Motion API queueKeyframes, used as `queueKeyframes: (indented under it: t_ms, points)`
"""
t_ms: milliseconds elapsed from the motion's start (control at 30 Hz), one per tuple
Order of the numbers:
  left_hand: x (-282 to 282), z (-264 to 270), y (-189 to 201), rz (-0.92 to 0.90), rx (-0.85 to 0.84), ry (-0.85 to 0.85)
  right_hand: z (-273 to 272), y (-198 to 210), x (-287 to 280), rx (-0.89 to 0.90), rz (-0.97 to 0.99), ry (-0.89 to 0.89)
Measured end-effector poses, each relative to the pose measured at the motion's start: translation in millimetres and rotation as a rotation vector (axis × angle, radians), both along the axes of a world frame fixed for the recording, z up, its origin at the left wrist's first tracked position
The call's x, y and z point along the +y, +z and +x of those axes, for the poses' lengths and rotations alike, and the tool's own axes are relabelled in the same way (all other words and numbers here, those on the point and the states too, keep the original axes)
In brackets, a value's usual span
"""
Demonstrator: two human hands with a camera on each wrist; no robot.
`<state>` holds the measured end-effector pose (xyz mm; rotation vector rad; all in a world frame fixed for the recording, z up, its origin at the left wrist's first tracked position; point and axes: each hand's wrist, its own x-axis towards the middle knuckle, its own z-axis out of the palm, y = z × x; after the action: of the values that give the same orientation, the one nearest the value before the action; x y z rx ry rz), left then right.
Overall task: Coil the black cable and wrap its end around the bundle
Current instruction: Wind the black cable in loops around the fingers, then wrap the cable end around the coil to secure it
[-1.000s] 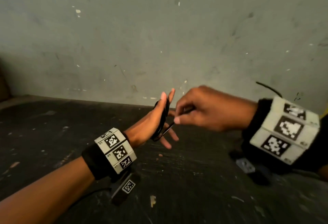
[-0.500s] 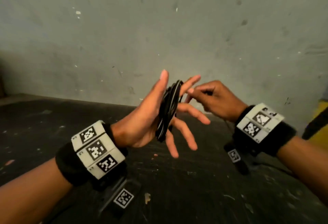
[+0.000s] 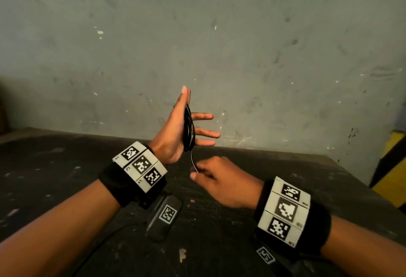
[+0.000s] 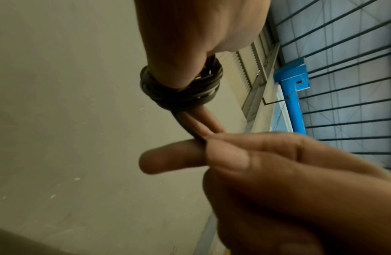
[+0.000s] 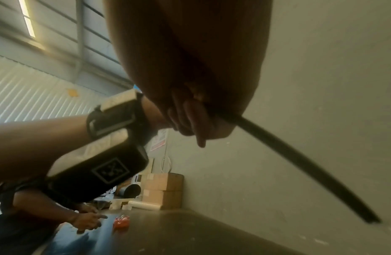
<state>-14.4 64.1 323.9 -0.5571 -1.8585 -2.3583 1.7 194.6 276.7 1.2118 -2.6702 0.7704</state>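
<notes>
The black cable (image 3: pixel 189 127) is coiled in several loops round my raised left hand (image 3: pixel 175 131), between the thumb and the straight, spread fingers. In the left wrist view the coil (image 4: pixel 181 89) hugs the hand tightly. A short free end (image 3: pixel 193 160) hangs down from the coil. Just below, my right hand (image 3: pixel 217 180) pinches that end between thumb and forefinger. The pinching fingers (image 4: pixel 244 155) fill the lower right of the left wrist view. Seen from the right wrist, the cable (image 5: pixel 299 163) runs out of my right hand (image 5: pixel 190 112) as a blurred dark line.
A dark, scuffed table (image 3: pixel 87 178) lies under both hands, with a grey wall (image 3: pixel 219 35) right behind it. A yellow and black striped edge (image 3: pixel 393 178) stands at the far right. Another person's hand (image 5: pixel 87 222) and cardboard boxes (image 5: pixel 163 189) are in the background.
My right hand has dropped from beside the top of the coil to below my left hand, taking the cable end down with it. The left hand has turned so the coil shows edge-on.
</notes>
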Motion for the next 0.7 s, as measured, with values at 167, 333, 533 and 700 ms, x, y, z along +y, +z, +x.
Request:
queueKeyframes:
  t_ms: [167, 333, 533, 700]
  points:
    - [-2, -1, -26, -0.297, -0.007, 0.075, 26, 19, 2, 0.043, 0.233, 0.083]
    - [-5, 30, -48, -0.566, -0.021, -0.073, 24, 60, 17, 0.167, 0.248, 0.147]
    - [-13, 47, -70, -0.587, -0.145, -0.269, -1, 66, 20, 0.227, 0.179, 0.204]
    - [-31, 61, -80, -0.448, -0.15, -0.298, -14, 38, 7, 0.206, -0.038, 0.202]
